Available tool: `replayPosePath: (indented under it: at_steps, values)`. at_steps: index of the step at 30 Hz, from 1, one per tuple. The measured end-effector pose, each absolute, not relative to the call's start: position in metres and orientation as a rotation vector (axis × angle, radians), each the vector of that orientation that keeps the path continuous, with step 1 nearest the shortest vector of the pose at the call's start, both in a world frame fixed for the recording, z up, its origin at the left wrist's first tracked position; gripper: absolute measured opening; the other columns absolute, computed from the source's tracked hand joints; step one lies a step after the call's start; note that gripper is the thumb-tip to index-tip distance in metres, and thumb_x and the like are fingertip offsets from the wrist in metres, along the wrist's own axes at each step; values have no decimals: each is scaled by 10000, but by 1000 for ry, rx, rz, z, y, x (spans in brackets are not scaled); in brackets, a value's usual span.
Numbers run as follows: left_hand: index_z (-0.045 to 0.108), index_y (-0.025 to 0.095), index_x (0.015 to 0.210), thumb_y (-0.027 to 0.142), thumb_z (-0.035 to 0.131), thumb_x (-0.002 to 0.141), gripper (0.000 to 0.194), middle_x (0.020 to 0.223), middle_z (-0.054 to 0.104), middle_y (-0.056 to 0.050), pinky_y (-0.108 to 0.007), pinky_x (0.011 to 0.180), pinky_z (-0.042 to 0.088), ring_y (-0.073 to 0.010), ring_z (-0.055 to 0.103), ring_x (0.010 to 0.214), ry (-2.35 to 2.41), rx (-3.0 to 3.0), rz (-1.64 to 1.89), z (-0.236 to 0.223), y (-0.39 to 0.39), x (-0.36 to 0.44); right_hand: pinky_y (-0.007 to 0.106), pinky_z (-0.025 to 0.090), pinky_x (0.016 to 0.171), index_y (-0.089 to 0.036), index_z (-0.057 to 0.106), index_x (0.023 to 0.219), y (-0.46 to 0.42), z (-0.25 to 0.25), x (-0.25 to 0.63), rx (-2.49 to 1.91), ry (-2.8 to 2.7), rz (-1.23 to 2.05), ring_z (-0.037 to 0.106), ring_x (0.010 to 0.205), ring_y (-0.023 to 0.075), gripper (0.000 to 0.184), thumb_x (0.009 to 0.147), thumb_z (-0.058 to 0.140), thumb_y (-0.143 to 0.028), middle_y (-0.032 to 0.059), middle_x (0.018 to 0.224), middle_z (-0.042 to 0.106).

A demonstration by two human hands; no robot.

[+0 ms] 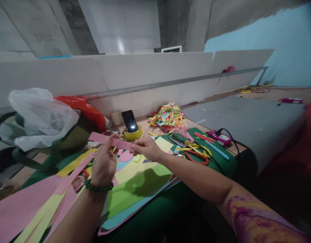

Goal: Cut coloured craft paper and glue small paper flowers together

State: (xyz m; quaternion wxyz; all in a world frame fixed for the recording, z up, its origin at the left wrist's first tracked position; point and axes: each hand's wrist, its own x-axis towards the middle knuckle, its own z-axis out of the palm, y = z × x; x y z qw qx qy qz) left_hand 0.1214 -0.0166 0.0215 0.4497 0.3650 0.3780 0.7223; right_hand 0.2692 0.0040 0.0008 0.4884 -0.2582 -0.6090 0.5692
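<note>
A narrow pink paper strip (108, 140) is held level above the table between both hands. My left hand (104, 162), with a dark green bead bracelet at the wrist, is closed around the strip's middle, knuckles toward me. My right hand (146, 147) pinches the strip's right end between thumb and fingers. Below them lie overlapping sheets of coloured paper (135, 184) in green, yellow, pink and blue.
A phone (129, 120) leans on a yellow tape roll (132, 134). A heap of folded colourful paper pieces (168, 117) sits behind. Scissors with red handles (197, 157), a blue pen (217, 150) and a pink device with a cable (220, 137) lie right. Plastic bags (41, 114) stand left.
</note>
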Motion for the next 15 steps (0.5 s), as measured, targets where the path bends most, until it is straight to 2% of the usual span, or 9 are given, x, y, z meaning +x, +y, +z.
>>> replayPosePath:
  at_steps: [4,7,10,13,15]
  values:
    - [709,230,801,296,646,801,92,955,725,1,-231,801,485,-149,634,983,916,851,1787,20,-16,121,252,524,570,-152,643,631,4,1,270,-637,-1520,1371,606,542,113,484,568,743,-621,-3,578,641]
    - [706,213,833,324,648,789,133,985,715,-18,-246,810,487,-164,628,994,906,900,1756,18,-15,120,254,521,567,-152,624,636,5,0,273,-635,-1565,1345,601,542,113,468,617,724,-609,1,592,640]
    - [685,206,976,369,710,721,303,1075,688,-57,-293,856,481,-205,609,1055,1024,1003,1774,23,-13,111,244,495,575,-154,592,626,8,2,281,-722,-1671,1218,601,569,115,379,755,664,-502,1,601,624]
    - [623,225,1156,338,817,591,608,1254,605,-88,-328,935,442,-257,510,1211,1326,1286,1986,34,-14,98,210,413,557,-151,593,617,8,10,293,-849,-1972,899,561,566,99,283,837,621,-326,-14,579,588]
    - [650,230,1133,310,868,496,678,1290,589,-93,-336,955,424,-301,431,1285,1455,1678,1936,40,-17,94,203,365,556,-151,617,638,7,15,299,-829,-2196,733,525,570,91,241,847,619,-271,-25,580,572]
